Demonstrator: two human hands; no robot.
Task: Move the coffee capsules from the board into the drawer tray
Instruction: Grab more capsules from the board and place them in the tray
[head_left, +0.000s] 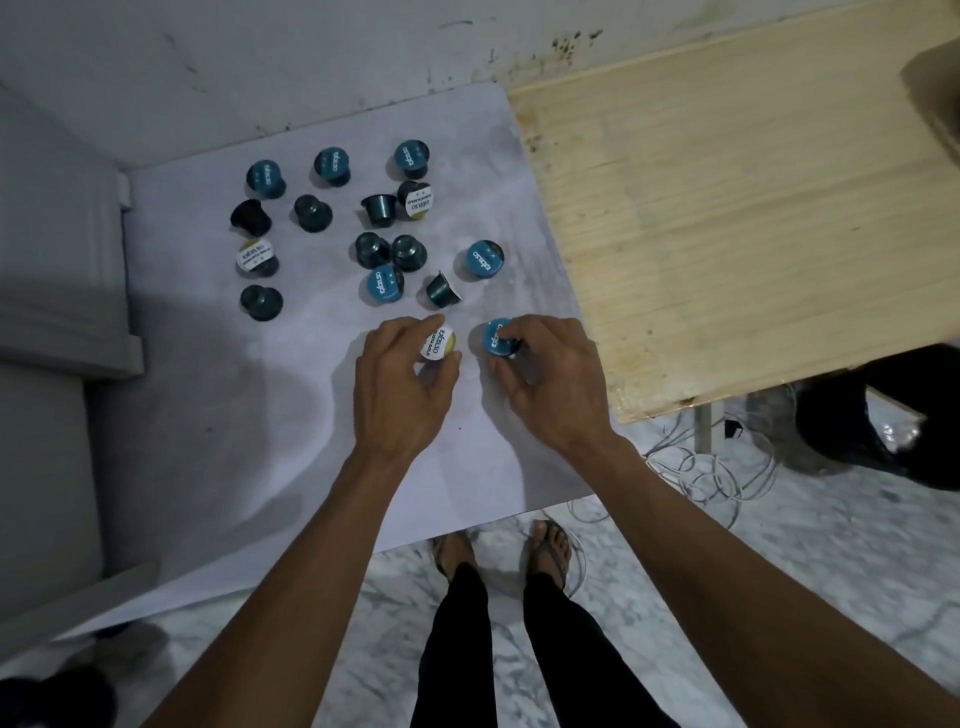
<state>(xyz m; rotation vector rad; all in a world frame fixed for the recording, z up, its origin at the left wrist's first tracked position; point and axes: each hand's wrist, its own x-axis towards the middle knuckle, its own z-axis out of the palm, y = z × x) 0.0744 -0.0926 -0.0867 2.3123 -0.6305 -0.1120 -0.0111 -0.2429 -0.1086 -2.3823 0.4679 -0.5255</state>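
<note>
Teal and white lids: capsules (374, 228) scattered over the far half of the board (218, 395); some lid-up, some inverted, two on their sides.
White-lid capsule (437, 341): pinched in the fingers of the left hand (402, 379), at the near edge of the group.
Teal-lid capsule (497, 338): gripped by the right hand (553, 379), just beside the white-lid one.
Hands: both curled around a capsule, close together, above the board.
Board: pale, lying on a surface; wooden panel (727, 223) touching its right edge.
Drawer tray: cannot tell from this view.
Floor (779, 561): marbled; loose cables (711, 467) under the panel; sandalled feet below the board's near edge.
</note>
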